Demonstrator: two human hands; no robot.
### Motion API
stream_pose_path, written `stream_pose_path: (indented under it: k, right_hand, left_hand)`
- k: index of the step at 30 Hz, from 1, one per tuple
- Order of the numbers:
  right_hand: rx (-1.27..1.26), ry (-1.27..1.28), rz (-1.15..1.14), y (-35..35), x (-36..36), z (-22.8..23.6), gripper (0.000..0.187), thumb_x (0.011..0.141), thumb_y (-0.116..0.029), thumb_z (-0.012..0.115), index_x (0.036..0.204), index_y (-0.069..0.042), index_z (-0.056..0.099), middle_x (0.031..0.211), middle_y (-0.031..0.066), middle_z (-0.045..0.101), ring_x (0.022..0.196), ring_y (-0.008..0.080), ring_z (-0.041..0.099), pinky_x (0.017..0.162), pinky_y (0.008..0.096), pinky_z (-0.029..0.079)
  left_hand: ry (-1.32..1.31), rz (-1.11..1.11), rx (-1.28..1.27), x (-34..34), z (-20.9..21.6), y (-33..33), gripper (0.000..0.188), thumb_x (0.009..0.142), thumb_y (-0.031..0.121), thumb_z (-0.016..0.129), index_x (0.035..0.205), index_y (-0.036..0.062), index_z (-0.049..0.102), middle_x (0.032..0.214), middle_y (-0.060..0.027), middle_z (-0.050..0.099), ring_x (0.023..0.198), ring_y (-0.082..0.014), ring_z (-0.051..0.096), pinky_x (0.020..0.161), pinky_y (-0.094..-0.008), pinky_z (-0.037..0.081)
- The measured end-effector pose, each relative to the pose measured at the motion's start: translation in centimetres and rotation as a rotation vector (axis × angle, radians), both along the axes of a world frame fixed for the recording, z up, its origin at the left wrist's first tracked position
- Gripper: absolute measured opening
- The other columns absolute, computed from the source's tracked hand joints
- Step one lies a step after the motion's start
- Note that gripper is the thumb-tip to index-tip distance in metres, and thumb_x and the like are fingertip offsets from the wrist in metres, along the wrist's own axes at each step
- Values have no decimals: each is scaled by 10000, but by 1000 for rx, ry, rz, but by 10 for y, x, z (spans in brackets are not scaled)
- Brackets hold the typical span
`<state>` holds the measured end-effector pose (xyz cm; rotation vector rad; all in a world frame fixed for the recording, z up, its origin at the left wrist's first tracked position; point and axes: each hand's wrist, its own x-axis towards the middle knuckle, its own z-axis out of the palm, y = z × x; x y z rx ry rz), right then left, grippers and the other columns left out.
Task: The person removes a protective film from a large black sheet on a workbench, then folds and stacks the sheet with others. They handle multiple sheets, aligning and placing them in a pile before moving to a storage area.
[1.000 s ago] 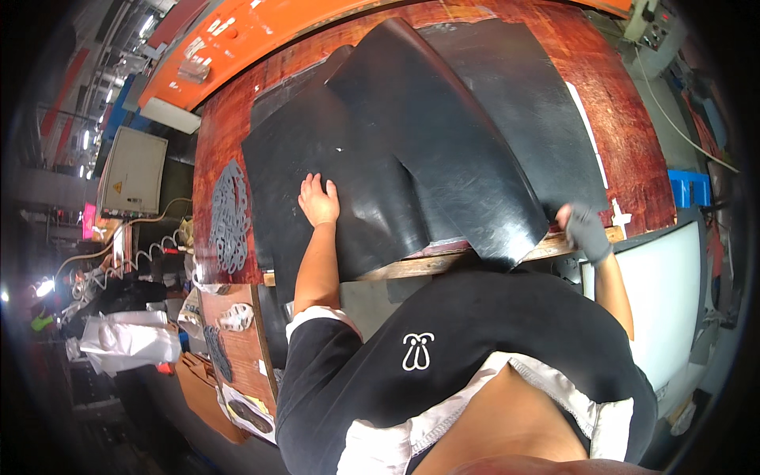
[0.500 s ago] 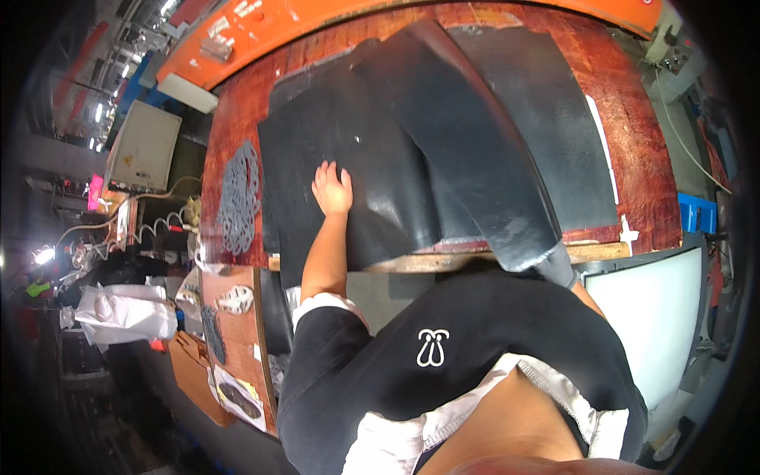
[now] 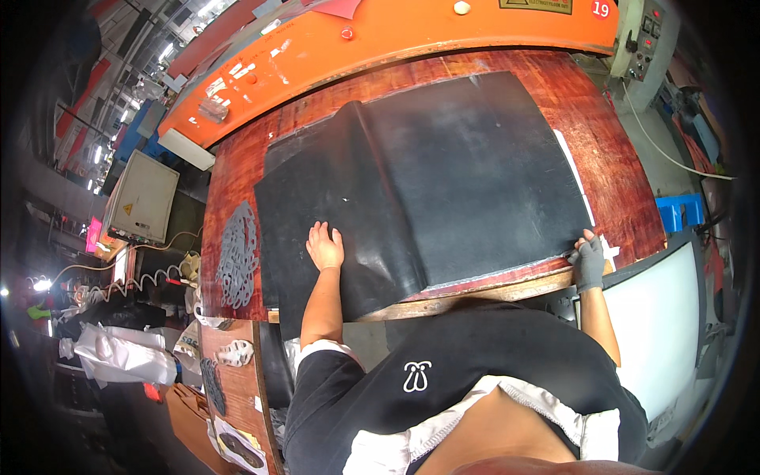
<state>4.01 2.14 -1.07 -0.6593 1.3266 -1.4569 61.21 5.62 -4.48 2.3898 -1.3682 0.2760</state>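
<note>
Watching from my end of the feed, the biggest thing I had was the red-brown worktable [image 3: 625, 186], most of its top buried under black sheet. The orange machine beam [image 3: 443, 46] behind it got chopped off by the upper edge. The black rubbery sheet [image 3: 483, 166] lay across the middle of the table, with a soft ridge left of centre and the near left part hanging over the front. Honestly couldn't tell if that was one piece or two overlapping; the ridge hid whatever was under it. The white panel [image 3: 653, 324] sat lower right, partly behind the right forearm. The bundle of grey loops [image 3: 237, 257] on the left was too tangled for me to count.

Left hand [image 3: 325, 247] was bare, palm down, fingers spread on the sheet. Right hand [image 3: 587, 260], in a grey glove with bare fingertips, was at the sheet's near right corner; fingers bent, but I couldn't tell if they were pinching it.

Compared with half a second earlier, the big arched flap was down and the right side lay flat. The right hand, half hidden by the flap back then, was showing, and more of the beam was in view.
</note>
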Motion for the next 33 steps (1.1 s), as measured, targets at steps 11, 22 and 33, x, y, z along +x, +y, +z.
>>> stream_pose_path:
  k: [11,22,33]
  right_hand:
    - [-2,42,131,7,-13,-9,204,864,-111,527,1046,-20,542,683,-18,488,555,53,429,489,180,352]
    - [-12,145,228,6,-19,-12,166,858,-78,498,1005,-22,552,679,-23,484,570,39,421,495,174,340]
    - [-41,125,259,14,-19,-11,158,866,-92,537,1015,-43,550,667,-23,500,537,43,430,489,173,354]
  left_hand:
    - [-7,268,85,62,27,58,489,802,353,581,1184,58,499,1246,-142,486,1156,-305,457,916,-454,392]
    - [276,844,485,71,59,115,668,767,531,593,1275,132,423,1309,-118,418,1222,-314,389,914,-540,377]
    - [293,98,115,58,65,31,586,734,420,681,1149,26,553,1080,-184,587,1012,-298,567,859,-383,452]
